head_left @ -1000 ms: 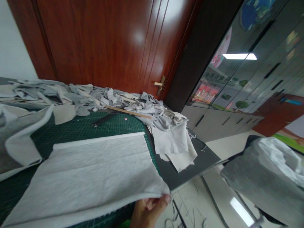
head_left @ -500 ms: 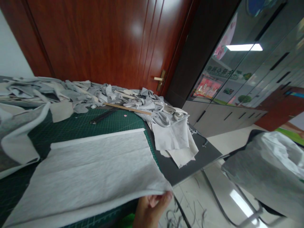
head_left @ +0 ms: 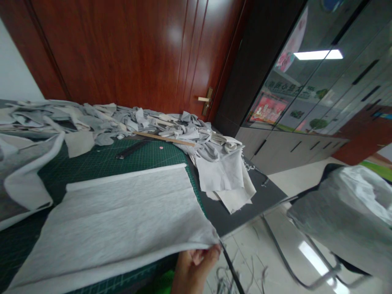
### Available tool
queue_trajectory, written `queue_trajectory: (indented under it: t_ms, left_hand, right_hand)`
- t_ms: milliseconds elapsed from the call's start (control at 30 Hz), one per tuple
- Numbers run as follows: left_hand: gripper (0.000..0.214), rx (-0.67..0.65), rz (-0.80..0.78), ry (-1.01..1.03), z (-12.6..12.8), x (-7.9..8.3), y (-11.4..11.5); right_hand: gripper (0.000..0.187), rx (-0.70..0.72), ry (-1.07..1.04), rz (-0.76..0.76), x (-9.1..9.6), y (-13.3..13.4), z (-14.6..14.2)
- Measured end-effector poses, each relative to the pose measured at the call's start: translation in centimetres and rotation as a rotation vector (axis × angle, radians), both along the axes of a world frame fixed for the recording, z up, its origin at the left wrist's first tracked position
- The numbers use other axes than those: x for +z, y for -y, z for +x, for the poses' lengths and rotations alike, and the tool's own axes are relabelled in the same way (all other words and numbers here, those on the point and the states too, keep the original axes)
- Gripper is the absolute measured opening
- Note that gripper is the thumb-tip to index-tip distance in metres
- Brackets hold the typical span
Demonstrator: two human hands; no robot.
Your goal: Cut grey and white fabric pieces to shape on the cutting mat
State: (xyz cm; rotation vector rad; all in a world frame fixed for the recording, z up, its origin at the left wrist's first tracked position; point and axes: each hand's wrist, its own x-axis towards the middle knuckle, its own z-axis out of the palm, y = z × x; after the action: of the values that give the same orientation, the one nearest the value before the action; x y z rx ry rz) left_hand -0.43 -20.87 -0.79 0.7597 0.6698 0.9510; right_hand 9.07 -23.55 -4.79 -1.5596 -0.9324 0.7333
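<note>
A large light grey fabric sheet lies flat on the green cutting mat. My right hand is at the bottom edge of the view, fingers closed on the sheet's near right corner, pinching it just off the table's edge. My left hand is out of view.
A heap of grey and cream fabric scraps runs along the table's far side, with a wooden ruler and a dark tool beside it. More folded fabric sits left. A chair draped in grey cloth stands right, before a red door.
The view has shifted slightly; my right hand keeps its pinch on the sheet's corner in about the same place.
</note>
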Motion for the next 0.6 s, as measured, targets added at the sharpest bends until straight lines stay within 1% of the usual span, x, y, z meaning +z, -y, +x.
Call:
queue_trajectory:
  t_ms: [167,367,500,567,600]
  left_hand:
    - [0.042,0.004,-0.031,0.034,0.1,-0.6,0.3]
    - [0.037,-0.012,-0.012,0.034,-0.1,-1.4,0.2]
    - [0.034,-0.023,-0.004,0.007,-0.1,-1.6,0.2]
    - [0.033,-0.029,-0.007,0.002,-0.1,-1.4,0.3]
    - [0.033,-0.029,-0.011,0.002,-0.1,-1.2,0.4]
  right_hand:
    - [0.045,0.053,0.007,0.020,-1.3,-0.2,0.2]
    - [0.042,0.083,0.022,-0.030,-2.0,0.0,0.2]
    - [0.040,0.078,0.026,-0.070,-1.7,0.3,0.5]
    - [0.038,0.072,0.025,-0.096,-1.1,1.4,0.9]
    - [0.037,0.069,0.023,-0.112,-0.7,2.4,1.1]
